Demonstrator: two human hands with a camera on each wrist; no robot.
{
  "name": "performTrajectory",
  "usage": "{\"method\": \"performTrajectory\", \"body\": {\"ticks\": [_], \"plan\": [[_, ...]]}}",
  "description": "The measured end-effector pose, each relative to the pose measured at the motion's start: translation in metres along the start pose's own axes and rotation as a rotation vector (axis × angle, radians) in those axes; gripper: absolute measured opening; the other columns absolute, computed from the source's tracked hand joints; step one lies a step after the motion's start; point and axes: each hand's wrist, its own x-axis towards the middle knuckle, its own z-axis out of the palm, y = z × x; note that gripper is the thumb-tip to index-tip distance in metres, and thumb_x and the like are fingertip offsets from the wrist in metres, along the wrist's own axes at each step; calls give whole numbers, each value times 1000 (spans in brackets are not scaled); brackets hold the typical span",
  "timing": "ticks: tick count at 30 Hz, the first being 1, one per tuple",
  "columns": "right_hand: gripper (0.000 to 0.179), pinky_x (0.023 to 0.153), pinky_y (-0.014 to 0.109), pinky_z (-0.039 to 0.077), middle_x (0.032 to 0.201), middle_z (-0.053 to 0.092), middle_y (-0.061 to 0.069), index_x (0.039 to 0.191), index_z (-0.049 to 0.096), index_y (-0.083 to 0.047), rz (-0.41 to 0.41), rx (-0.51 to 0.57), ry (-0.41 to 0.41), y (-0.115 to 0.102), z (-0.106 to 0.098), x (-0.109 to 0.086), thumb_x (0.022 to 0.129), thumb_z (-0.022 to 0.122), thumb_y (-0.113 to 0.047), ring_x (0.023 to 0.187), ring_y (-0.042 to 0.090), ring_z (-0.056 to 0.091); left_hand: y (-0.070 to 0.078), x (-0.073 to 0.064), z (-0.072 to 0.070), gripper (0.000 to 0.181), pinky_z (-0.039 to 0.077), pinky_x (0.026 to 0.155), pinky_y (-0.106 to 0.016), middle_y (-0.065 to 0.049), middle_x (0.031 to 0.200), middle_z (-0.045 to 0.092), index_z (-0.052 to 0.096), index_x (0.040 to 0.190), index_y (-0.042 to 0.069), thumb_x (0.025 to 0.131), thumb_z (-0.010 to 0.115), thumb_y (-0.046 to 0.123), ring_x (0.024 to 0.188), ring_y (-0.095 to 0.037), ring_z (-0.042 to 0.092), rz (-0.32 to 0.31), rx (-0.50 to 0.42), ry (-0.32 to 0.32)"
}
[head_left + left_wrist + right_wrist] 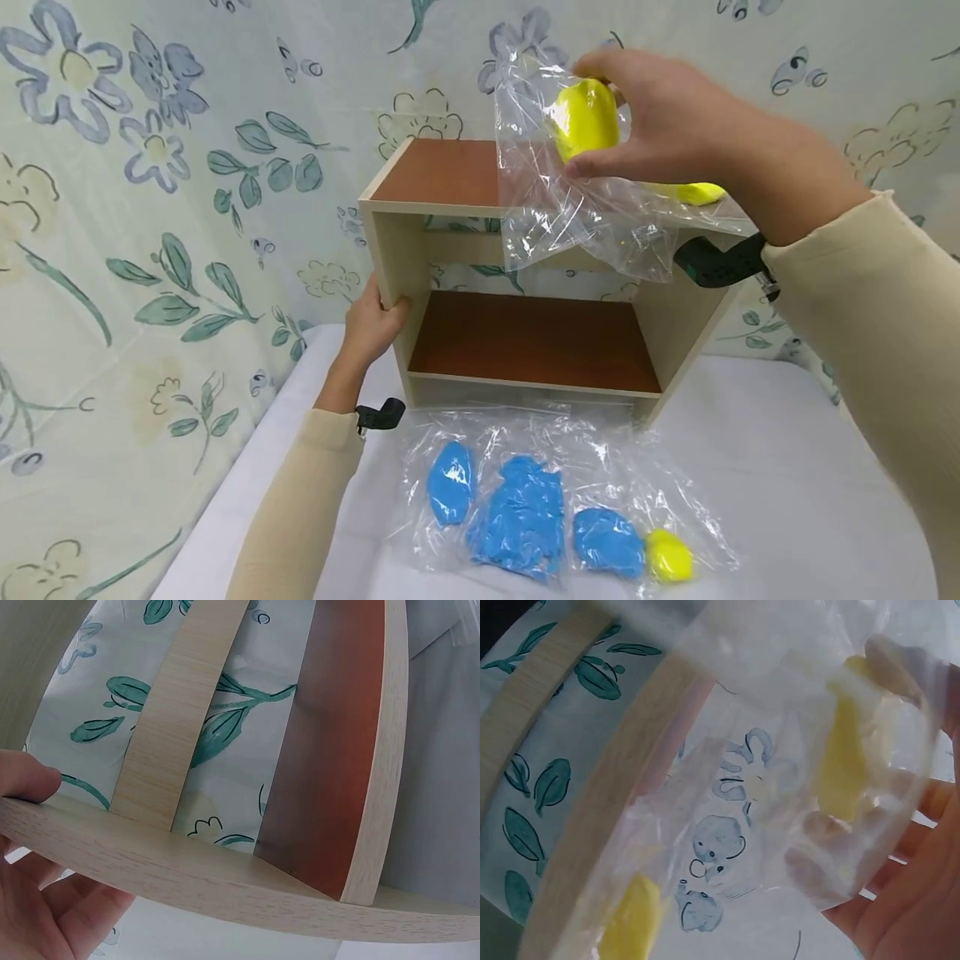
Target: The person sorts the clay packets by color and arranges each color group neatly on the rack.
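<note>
My left hand grips the left side panel of a small wooden shelf unit, thumb on the inner face and fingers around the outside. In the left wrist view the thumb shows above the panel edge. Above the shelf's brown top, my right hand holds a yellow clay-like lump through a clear plastic bag, between thumb and fingers. The bag hangs down over the shelf's front edge. A second yellow lump shows below the right hand, partly hidden by it.
In front of the shelf, clear bags lie on the white tabletop. They hold blue lumps and a yellow lump. Floral fabric hangs behind and at the left. The shelf has a brown lower board.
</note>
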Motion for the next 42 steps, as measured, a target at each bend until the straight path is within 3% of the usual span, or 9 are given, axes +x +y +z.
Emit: {"method": "performTrajectory", "body": {"ticks": [8, 16, 20, 36, 42], "plan": [[84, 103, 55, 48, 150, 45, 19, 153, 32, -7, 38, 34, -60, 10, 21, 15, 86, 73, -36, 126, 38, 44, -8, -1, -1, 60, 51, 98, -59, -17, 147, 52, 36, 149, 21, 94, 53, 37, 126, -40, 58, -1, -26, 9], [85, 102, 51, 49, 153, 42, 18, 156, 27, -7, 66, 124, -90, 13, 32, 27, 87, 69, -33, 125, 36, 45, -6, 1, -4, 56, 52, 95, -57, -18, 142, 57, 41, 145, 17, 94, 53, 36, 123, -40, 60, 26, 20, 50], [83, 101, 49, 49, 150, 45, 17, 154, 30, -6, 87, 165, -76, 15, 37, 34, 87, 70, -34, 125, 35, 45, -5, 3, -6, 56, 53, 93, -58, -18, 142, 57, 40, 146, 17, 94, 51, 36, 122, -40, 61, 57, 34, 68], [82, 115, 46, 40, 158, 36, 14, 153, 30, -4, 206, 185, -4, 22, 46, 51, 89, 69, -38, 141, 36, 39, -2, 2, 0, 54, 53, 93, -58, -19, 140, 58, 41, 145, 16, 95, 52, 35, 121, -41, 61, 57, 26, 52], [70, 113, 52, 40, 152, 42, 20, 149, 38, -1, 236, 173, -82, 29, 54, 52, 95, 60, -41, 133, 39, 42, -2, 0, 3, 55, 54, 93, -58, -19, 140, 58, 41, 145, 16, 95, 52, 36, 120, -41, 61, 62, 20, 46]]}}
